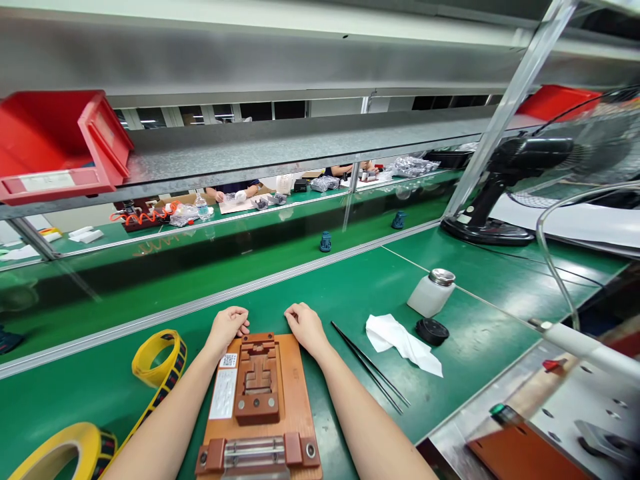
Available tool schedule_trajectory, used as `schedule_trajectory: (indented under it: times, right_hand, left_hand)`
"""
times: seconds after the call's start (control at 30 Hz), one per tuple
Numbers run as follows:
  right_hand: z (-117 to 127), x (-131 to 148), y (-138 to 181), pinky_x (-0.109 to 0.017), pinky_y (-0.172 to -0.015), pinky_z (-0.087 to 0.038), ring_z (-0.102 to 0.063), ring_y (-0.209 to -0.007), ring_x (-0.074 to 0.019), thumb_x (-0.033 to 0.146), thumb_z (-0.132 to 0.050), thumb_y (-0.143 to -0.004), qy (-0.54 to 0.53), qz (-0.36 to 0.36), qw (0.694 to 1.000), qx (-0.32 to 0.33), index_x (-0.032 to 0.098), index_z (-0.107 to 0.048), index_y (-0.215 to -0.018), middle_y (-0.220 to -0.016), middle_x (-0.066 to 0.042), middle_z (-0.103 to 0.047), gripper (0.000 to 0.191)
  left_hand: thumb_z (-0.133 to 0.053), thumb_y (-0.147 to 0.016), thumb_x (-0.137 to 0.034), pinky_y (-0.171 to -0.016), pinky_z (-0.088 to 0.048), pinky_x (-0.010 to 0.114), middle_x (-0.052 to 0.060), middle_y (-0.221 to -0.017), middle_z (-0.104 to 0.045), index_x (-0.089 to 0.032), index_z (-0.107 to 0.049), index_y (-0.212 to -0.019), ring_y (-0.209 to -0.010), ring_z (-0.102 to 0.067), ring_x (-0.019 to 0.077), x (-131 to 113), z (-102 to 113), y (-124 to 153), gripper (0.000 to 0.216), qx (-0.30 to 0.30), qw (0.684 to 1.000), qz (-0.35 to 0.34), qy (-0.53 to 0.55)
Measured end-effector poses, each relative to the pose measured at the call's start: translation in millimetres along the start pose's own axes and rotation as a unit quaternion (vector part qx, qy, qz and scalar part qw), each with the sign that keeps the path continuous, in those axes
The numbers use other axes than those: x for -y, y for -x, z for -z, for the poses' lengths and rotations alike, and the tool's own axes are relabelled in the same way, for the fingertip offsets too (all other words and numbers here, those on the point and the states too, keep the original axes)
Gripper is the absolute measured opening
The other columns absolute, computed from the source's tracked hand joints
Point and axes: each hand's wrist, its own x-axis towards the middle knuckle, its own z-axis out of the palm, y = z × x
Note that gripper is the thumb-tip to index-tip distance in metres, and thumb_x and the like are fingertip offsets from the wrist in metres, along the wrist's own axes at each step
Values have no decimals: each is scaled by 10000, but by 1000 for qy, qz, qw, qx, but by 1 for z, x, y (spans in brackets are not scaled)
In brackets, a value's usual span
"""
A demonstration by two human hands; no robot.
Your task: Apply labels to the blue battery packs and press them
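Note:
A brown jig (260,400) with a raised centre block and a white label lies on the green bench (350,293) in front of me. My left hand (227,327) rests curled at the jig's far left corner, fingers folded in, nothing visible inside. My right hand (305,325) rests curled at the far right corner, likewise holding nothing that shows. Both forearms run down along the jig's sides.
Black tweezers (370,367), a white cloth (403,341), a black cap (433,331) and a white dispenser bottle (431,292) lie to the right. Yellow tape rolls (160,360) sit left. A conveyor (200,267) carries small blue parts (325,241). A black fan (505,187) stands right; other people's hands work opposite.

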Motion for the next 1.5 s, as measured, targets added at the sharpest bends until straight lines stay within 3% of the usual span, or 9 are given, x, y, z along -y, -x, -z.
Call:
schedule_trajectory:
  times: [1.5]
  right_hand:
    - [-1,0,-1,-243,-725,-399,-608,-795,-159,166,-545,-954,-1,-11,1000,5,190,-703,-873,-893,-47,-642,179]
  left_hand:
    - [-801,-578,-464,-470,-429,208,57,-644,-677,-107,-671,-833,-515,-614,132,-2,-1,2,458,3,1000,2,-7]
